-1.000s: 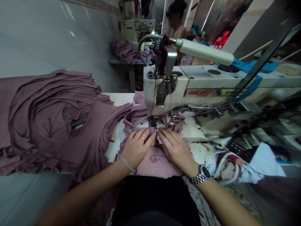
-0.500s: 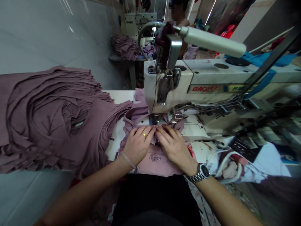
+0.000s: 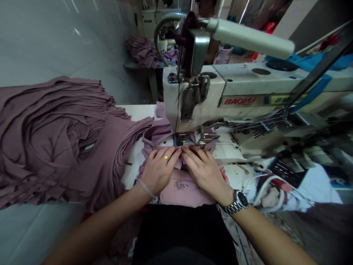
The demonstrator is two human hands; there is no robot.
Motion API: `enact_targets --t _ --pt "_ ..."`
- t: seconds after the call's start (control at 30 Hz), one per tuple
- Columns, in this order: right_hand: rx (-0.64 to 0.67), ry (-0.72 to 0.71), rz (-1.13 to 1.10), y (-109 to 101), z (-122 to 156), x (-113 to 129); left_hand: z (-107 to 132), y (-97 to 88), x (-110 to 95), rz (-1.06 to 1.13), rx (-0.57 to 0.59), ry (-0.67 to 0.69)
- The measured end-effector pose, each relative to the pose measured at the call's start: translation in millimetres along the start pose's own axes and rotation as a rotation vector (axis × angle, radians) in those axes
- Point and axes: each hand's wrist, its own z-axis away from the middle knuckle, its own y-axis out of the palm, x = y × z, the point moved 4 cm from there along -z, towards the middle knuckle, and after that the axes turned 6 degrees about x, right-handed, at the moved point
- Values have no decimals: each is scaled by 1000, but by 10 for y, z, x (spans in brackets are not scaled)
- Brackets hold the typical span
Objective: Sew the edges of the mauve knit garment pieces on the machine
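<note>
Mauve fabric [image 3: 154, 138] lies bunched under the needle area of a white sewing machine [image 3: 198, 95]. My left hand [image 3: 161, 167], with a gold ring, pinches its edge just in front of the presser foot [image 3: 180, 139]. Beside it my right hand [image 3: 202, 169], with a metal watch at the wrist, pinches the same cloth, the fingertips of both hands nearly touching. The fingertips partly hide the gripped edge. Below the hands a pink padded cloth [image 3: 182, 189] with a small dark print lies at the table's front edge.
A large stack of mauve cut pieces [image 3: 55, 140] covers the left side. White cloth scraps [image 3: 273, 195] lie at the right. A white lamp [image 3: 250, 36] on a bendable arm sits over the machine. Another machine [image 3: 151, 25] and a fabric pile [image 3: 143, 51] stand behind, near a person.
The view has shifted slightly. Both hands stay at the presser foot with the cloth pinched, and the fabric shows hardly any movement.
</note>
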Motion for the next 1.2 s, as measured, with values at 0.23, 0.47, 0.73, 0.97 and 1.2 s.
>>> enact_targets --t 0.23,0.47,0.73,0.97,1.2 --pt "-23 -26 -49 -24 14 -30 -18 -20 11 12 26 -3" --pt "-19 11 -114 -34 4 -47 -34 -19 -3 -28 26 13" --pt "-3 60 -107 -49 -124 -63 -85 -13 36 -60 58 13" --pt "-41 54 -134 -18 -145 -36 -104 -31 125 6 18 109" --pt "-135 10 -285 -55 -84 -50 -118 -130 184 118 -89 288"
